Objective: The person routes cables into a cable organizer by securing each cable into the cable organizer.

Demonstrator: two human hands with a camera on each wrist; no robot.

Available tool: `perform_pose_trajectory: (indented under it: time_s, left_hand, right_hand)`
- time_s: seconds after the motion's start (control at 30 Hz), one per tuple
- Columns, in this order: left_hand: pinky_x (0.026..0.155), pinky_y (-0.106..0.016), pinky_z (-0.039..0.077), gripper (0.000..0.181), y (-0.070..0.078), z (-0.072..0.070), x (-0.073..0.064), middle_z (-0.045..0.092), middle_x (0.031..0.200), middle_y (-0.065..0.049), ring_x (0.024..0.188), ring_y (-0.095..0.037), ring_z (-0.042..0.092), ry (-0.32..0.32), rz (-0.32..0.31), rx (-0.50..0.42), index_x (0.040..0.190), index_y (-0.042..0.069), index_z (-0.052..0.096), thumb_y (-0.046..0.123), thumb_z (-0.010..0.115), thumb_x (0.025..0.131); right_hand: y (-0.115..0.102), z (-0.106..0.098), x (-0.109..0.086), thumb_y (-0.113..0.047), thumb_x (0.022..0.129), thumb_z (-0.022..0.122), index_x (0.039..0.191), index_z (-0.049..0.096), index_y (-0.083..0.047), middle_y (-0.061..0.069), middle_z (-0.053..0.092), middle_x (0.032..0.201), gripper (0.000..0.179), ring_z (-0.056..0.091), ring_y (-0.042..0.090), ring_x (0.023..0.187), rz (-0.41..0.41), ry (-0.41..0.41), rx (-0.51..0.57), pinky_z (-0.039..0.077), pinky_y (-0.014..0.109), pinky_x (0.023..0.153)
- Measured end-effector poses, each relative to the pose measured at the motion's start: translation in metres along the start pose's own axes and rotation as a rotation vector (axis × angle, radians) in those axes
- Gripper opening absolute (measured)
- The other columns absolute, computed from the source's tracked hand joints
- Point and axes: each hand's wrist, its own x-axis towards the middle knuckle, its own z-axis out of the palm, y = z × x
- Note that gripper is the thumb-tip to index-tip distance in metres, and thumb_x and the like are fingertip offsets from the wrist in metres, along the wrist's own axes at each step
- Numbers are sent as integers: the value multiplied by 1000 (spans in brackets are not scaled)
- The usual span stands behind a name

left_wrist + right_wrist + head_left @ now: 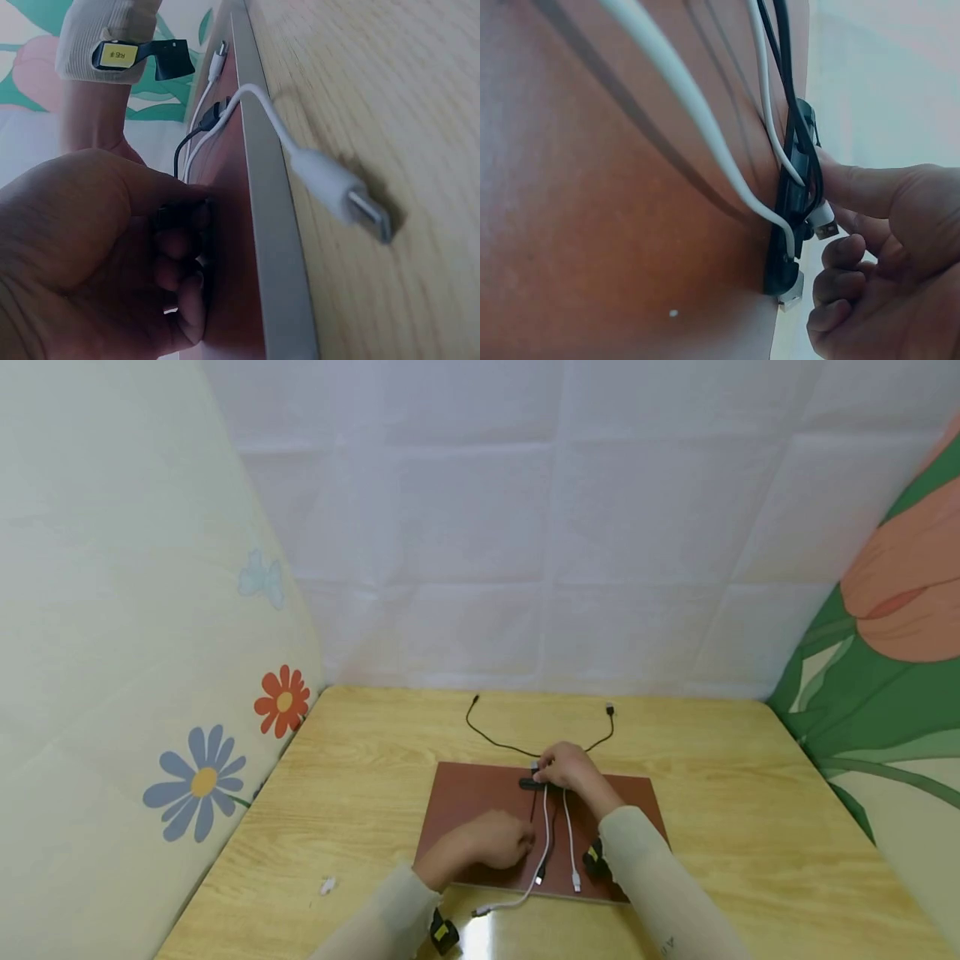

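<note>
A black cable holder (531,784) lies near the back edge of a red-brown board (472,793), with white and black cables running through it. My right hand (568,766) grips the holder's right end. In the right wrist view its thumb presses on the black holder (791,217) beside a white USB plug (823,220). My left hand (504,841), fingers curled, pinches a black cable in front of the holder; the cable's end is mostly hidden. In the left wrist view, a white cable's plug (330,184) hangs past the board's front edge.
Another black cable (498,744) arcs over the table behind the board, both plugs pointing back. A white plug (576,883) and a black plug (540,875) lie at the board's front. A small white piece (327,885) rests on the table at left. Cloth walls surround the table.
</note>
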Motion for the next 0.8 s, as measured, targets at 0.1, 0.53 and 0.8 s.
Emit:
perform_pose_trajectory:
  time_s: [0.1,0.53,0.8]
  left_hand:
    - [60,-24,37,25,1,0,-3,47,66,6,60,-9,43,-2,2,-16,80,21,54,20,52,105]
    - [64,-27,41,24,0,8,-4,52,70,4,65,-11,49,36,-2,8,82,21,55,22,49,105]
    - [64,-25,43,28,-1,6,-7,54,69,5,66,-8,51,70,4,-37,76,20,54,22,52,104]
  right_hand:
    - [0,0,-1,-21,93,75,114,73,-6,14,68,122,26,64,29,104,8,-1,12,54,46,86]
    - [-3,5,-3,-19,95,72,106,73,-5,13,69,111,18,61,24,87,-15,26,-21,51,40,75]
    - [-3,2,-10,-21,94,73,106,75,-7,18,65,118,19,62,30,94,-25,127,-37,52,44,78]
